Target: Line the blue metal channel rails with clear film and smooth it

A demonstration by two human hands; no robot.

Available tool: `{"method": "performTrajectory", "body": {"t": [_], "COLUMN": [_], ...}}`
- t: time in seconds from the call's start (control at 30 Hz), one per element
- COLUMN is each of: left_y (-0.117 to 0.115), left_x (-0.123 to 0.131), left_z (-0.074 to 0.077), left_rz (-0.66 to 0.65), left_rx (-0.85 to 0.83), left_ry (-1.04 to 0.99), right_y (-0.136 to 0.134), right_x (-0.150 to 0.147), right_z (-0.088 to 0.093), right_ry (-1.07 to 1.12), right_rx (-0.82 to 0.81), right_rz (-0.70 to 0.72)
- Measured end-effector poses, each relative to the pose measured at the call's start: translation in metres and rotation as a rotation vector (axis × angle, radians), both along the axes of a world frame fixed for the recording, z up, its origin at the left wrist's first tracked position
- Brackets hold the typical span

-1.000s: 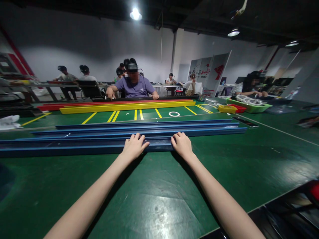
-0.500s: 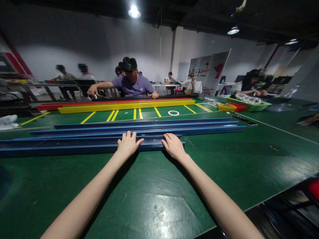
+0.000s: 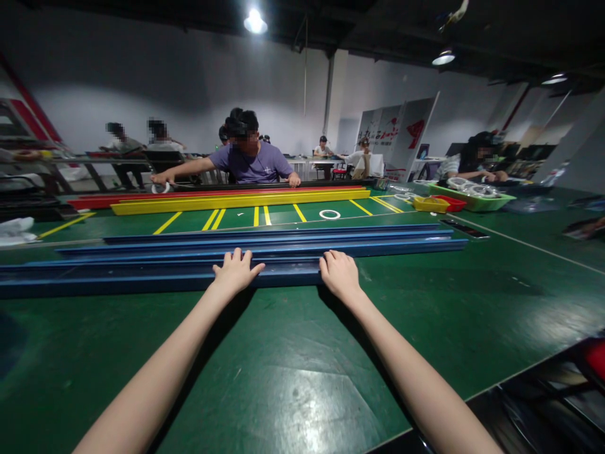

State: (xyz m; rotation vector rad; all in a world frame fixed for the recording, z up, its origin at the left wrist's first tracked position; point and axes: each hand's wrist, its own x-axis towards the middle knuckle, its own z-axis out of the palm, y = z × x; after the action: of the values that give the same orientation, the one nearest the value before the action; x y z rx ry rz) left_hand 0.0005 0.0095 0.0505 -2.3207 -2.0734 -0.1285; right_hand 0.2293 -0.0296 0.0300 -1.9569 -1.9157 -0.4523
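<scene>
Both hands (image 3: pixel 237 271) (image 3: pixel 341 272) touch blue channel (image 3: pixel 161 276) edge, tabletop (image 3: pixel 278 366) nearer.

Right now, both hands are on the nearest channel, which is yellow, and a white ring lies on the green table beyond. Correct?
One fix: the nearest channel is blue, per the head view. Left hand and right hand are on it; the white ring lies beyond.

Nearer channels (image 3: pixel 118 275) on table (image 3: pixel 302 372), ring (image 3: pixel 329 218) behind.
</scene>
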Motion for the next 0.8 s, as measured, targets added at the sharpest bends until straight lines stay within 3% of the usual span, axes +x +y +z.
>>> {"method": "performTrajectory", "body": {"t": [0.23, 0.5, 0.63, 0.8], "left_y": [0.011, 0.007, 0.000, -0.010], "left_x": [-0.016, -0.023, -0.010, 0.022], "left_z": [0.002, 0.014, 0.014, 0.002], "left_rz": [0.064, 0.113, -0.009, -0.259], "left_rx": [-0.080, -0.106, 0.069, 0.190], "left_ry": [0.003, 0.074, 0.134, 0.060], "right_y": [0.000, 0.002, 0.004, 0.006], "right_x": [0.011, 0.003, 0.001, -0.001], "right_z": [0.001, -0.013, -0.020, -0.024], "right_ry": [0.006, -0.053, -0.075, -0.075], "right_rx": [-0.028, 0.028, 0.090, 0.092], "right_rz": [-0.145, -0.053, -0.016, 0.041]}}
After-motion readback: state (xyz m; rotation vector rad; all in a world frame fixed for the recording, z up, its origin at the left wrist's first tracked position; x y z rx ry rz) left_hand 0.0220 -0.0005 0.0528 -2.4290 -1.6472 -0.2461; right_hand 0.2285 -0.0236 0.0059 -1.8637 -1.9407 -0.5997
